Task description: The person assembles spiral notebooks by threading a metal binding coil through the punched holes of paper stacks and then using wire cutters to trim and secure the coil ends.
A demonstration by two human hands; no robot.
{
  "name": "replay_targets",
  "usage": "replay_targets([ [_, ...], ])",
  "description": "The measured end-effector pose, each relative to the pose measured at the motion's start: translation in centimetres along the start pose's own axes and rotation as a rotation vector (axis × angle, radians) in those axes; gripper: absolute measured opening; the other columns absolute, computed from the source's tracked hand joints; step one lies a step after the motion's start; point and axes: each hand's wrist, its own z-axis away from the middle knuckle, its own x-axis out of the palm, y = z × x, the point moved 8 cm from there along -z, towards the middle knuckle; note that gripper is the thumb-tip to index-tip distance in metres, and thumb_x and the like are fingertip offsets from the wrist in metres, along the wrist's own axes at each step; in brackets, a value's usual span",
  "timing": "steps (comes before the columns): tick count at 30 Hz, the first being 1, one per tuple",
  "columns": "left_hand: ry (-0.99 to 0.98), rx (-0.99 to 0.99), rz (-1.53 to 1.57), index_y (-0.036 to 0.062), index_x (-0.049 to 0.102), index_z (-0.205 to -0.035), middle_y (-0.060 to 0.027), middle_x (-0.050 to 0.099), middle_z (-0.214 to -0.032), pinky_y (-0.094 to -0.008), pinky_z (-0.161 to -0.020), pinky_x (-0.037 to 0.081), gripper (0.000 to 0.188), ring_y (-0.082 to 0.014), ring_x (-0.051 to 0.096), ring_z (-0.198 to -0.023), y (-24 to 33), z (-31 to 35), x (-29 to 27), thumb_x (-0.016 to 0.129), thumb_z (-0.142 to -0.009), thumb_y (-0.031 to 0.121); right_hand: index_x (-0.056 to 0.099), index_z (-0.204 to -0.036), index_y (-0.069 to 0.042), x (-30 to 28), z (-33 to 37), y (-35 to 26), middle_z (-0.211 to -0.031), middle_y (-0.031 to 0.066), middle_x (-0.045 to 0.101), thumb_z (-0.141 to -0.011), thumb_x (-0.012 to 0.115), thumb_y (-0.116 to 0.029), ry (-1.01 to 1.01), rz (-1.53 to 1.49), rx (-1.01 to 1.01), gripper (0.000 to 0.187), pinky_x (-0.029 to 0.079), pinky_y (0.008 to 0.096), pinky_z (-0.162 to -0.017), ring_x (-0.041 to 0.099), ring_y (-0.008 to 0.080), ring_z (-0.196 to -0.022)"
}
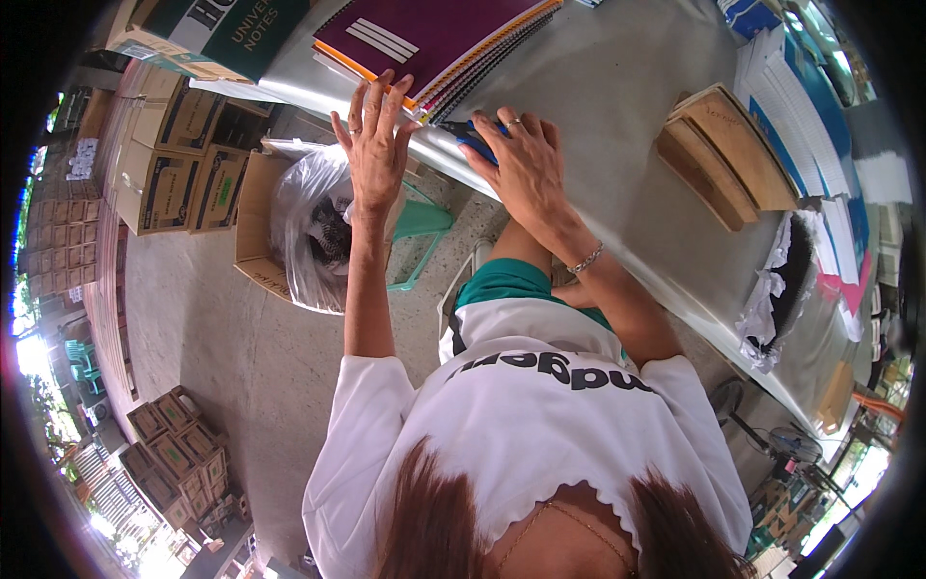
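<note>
A stack of spiral notebooks (434, 43) with a purple top cover lies at the table's edge, its wire coils along the right side. My left hand (376, 150) has its fingers spread, with the fingertips on the stack's near corner. Just right of that corner, my right hand (526, 169) is closed around a blue-and-black hand tool (478, 145) that looks like pliers. Its dark end points toward the notebooks' coils, and my fingers cover much of it.
The grey table (617, 106) carries brown wooden blocks (719, 159) and stacks of blue-covered notebooks (805, 116) on the right. A green printed carton (217, 34) stands far left. Below the edge are a plastic-lined box (256, 227) and a green stool (424, 220).
</note>
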Motion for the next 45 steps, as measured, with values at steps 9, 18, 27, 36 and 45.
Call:
replay_targets([
  [9,-0.065,-0.005,-0.003,0.0281,0.04,-0.144,0.0016,0.034,-0.152,-0.0584,-0.115,0.013,0.066,-0.023,0.027,-0.142,0.6,-0.4,-0.4,0.066,-0.084,0.015,0.062,-0.092,0.0,4.1,-4.1,2.8,-0.062,0.0109,0.062,-0.095,0.047,-0.05,-1.191,-0.423,0.468,0.052,0.054,0.039,-0.057,0.068,0.0216,-0.06],
  [18,0.082,0.048,0.305,0.0136,0.059,-0.128,-0.0166,0.054,-0.129,-0.0446,-0.107,0.038,0.039,-0.033,0.05,-0.123,-3.6,-11.5,-4.6,0.053,-0.092,0.023,0.055,-0.123,-0.003,-4.4,-0.8,12.8,-0.131,0.0312,0.049,-0.097,0.041,-0.053,-0.547,0.166,0.553,0.058,0.03,0.0558,-0.106,0.043,0.0424,-0.128],
  [27,-0.662,-0.509,0.924,-0.0034,0.055,-0.128,-0.0115,0.059,-0.127,-0.0283,-0.103,0.037,0.062,-0.02,0.055,-0.114,-14.7,-18.7,7.1,0.063,-0.09,0.046,0.032,-0.138,0.006,2.3,-4.7,7.1,-0.137,0.0296,0.037,-0.086,0.046,-0.074,-0.192,-1.075,0.616,0.096,0.029,0.0474,-0.106,0.038,0.0384,-0.128],
  [36,-0.438,-0.395,0.886,0.0025,0.054,-0.133,-0.0133,0.052,-0.135,-0.0344,-0.112,0.029,0.058,-0.0221,0.045,-0.129,-12.9,-10.2,2.0,0.063,-0.09,0.041,0.015,-0.144,0.014,4.8,-2.7,5.5,-0.14,0.0351,0.031,-0.083,0.064,-0.049,-0.127,-0.855,0.824,0.1,0.017,0.0543,-0.112,0.026,0.049,-0.133],
  [45,-0.358,-0.649,1.387,-0.0004,0.048,-0.131,-0.0127,0.055,-0.122,-0.0358,-0.1,0.045,0.055,-0.0243,0.053,-0.117,-0.9,7.9,-2.2,0.057,-0.095,0.04,0.009,-0.151,0.0,-5.8,8.3,3.3,-0.146,0.0249,0.024,-0.087,0.065,-0.033,-0.206,-1.426,0.954,0.091,0.018,0.0455,-0.116,0.017,0.0353,-0.142],
])
